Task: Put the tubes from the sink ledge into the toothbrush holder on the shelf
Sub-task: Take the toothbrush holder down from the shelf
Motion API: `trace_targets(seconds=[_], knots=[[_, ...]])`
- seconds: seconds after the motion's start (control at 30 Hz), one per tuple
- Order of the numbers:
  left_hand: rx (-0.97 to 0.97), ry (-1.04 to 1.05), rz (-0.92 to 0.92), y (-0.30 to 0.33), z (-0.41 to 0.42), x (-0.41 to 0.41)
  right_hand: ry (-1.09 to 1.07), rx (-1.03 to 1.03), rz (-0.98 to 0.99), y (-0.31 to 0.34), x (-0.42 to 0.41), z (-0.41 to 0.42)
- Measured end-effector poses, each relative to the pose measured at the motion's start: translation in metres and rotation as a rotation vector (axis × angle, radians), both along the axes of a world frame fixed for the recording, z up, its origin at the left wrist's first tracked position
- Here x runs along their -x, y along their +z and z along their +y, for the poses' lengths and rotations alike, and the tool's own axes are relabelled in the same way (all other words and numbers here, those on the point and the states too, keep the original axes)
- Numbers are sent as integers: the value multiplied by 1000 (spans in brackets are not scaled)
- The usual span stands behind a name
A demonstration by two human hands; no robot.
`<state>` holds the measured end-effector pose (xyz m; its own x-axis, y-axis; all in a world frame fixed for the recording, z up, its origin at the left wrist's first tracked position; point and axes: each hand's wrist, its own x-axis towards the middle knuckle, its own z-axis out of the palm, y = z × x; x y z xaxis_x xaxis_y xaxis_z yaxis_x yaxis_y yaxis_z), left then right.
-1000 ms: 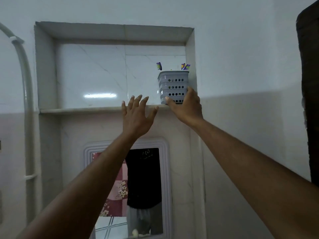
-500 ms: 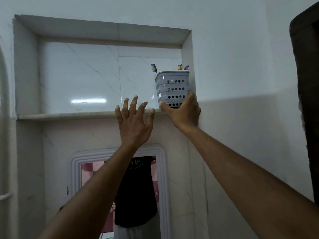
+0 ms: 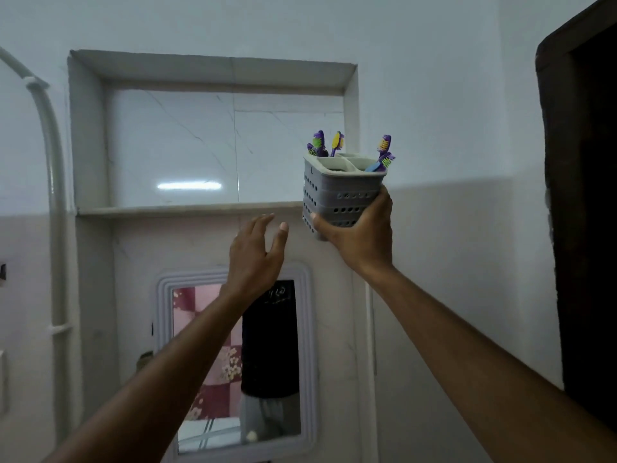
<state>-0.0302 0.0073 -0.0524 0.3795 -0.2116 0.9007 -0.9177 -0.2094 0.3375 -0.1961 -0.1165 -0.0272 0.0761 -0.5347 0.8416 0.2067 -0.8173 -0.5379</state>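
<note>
My right hand (image 3: pixel 359 233) grips the bottom of a grey perforated toothbrush holder (image 3: pixel 340 192) and holds it in the air, off the shelf and tilted toward me. Its top compartments show, with several purple, yellow and blue toothbrushes (image 3: pixel 384 152) sticking out. My left hand (image 3: pixel 255 257) is raised just below the marble shelf (image 3: pixel 187 208) of the wall niche, fingers spread, holding nothing. No tubes and no sink ledge are in view.
A framed mirror (image 3: pixel 233 362) hangs on the wall below the niche and reflects a person in a dark shirt. A white pipe (image 3: pixel 55 195) runs down the left wall. A dark wooden door frame (image 3: pixel 581 212) stands at the right.
My right hand has lifted the holder off the shelf's right end and brought it down and toward me, so its open top now shows. My left hand stays open below the shelf.
</note>
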Motion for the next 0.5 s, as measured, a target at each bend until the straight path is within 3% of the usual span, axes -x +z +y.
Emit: trace_targets(seconds=[0.37,0.5], knots=[[-190,-29,140,-153,57,54,185,-123,238,-161,54,29],[-289,33,352,-228,83,65,272,-190,339,-230,58,43]])
